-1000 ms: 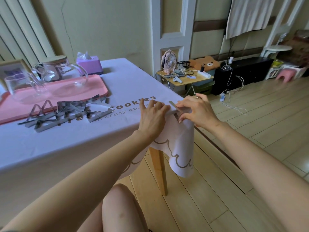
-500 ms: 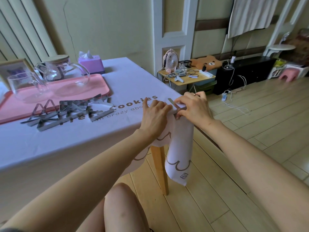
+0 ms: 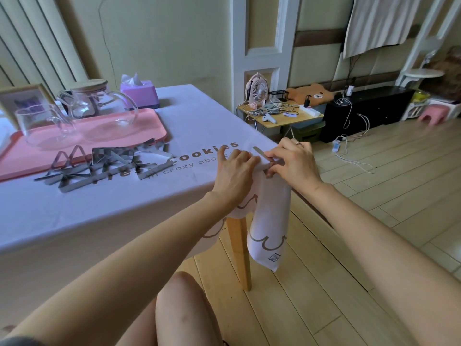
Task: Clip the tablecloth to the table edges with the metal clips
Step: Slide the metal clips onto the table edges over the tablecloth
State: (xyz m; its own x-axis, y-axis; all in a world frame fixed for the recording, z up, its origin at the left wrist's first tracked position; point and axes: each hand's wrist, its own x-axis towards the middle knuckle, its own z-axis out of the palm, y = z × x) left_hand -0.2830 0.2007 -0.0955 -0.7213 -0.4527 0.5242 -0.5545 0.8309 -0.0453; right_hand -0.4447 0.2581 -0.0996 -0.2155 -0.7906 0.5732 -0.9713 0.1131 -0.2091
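A pale lilac tablecloth printed with "cookies" covers the table, and its corner hangs down beside the wooden table leg. At that near right corner, my right hand grips a metal clip whose flat top strip lies on the cloth over the table edge. My left hand rests flat on the cloth just left of the clip, with its fingers curled over the edge. A pile of several more metal clips lies on the cloth to the left.
A pink tray holds a glass teapot and a glass jug. A purple tissue box stands at the back. Beyond the corner, a small side table carries a fan and cables. My knee is below.
The hanging cloth corner has drawn in and now hangs narrower and straighter. Both hands stay at the table corner, my right hand pressing the clip further onto the edge.
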